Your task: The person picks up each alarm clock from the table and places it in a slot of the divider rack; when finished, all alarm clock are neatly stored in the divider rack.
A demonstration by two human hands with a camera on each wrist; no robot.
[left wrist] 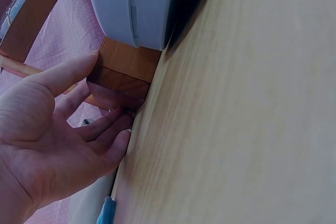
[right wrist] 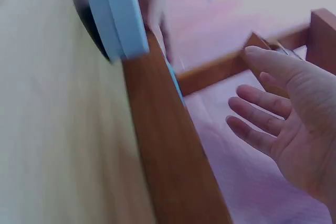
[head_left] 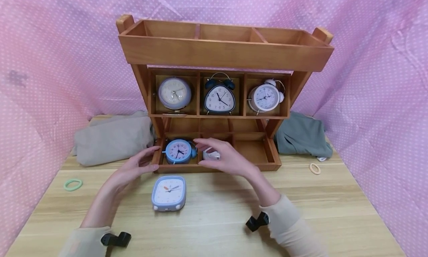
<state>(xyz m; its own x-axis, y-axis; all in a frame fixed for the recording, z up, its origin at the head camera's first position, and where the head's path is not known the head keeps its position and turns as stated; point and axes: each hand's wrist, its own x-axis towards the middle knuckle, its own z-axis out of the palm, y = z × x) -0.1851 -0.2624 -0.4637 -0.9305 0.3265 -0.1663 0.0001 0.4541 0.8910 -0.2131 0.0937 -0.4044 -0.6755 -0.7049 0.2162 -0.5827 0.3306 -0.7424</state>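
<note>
Pink dotted fabric wraps the whole setup, and you're at a light wooden worktop [head_left: 234,212]. Closest to you, a square pale-blue clock [head_left: 169,193] lies face up on the wood, just in front of the wooden shelf unit [head_left: 220,52]. Your left hand [head_left: 138,164] has its fingers straight, resting against the front left corner of the shelf's bottom tray, holding nothing. Your right hand [head_left: 227,158] hovers spread over the middle bottom compartment, fingers relaxed and apart, above a whitish clock [head_left: 211,154] I can barely make out. Between your hands, a round blue alarm clock [head_left: 178,151] stands in the left bottom compartment. Farther back, the middle row holds a lilac clock [head_left: 174,93], a dark twin-bell clock [head_left: 219,98] and a white twin-bell clock [head_left: 265,97]. A green ring [head_left: 73,184] sits far left.
</note>
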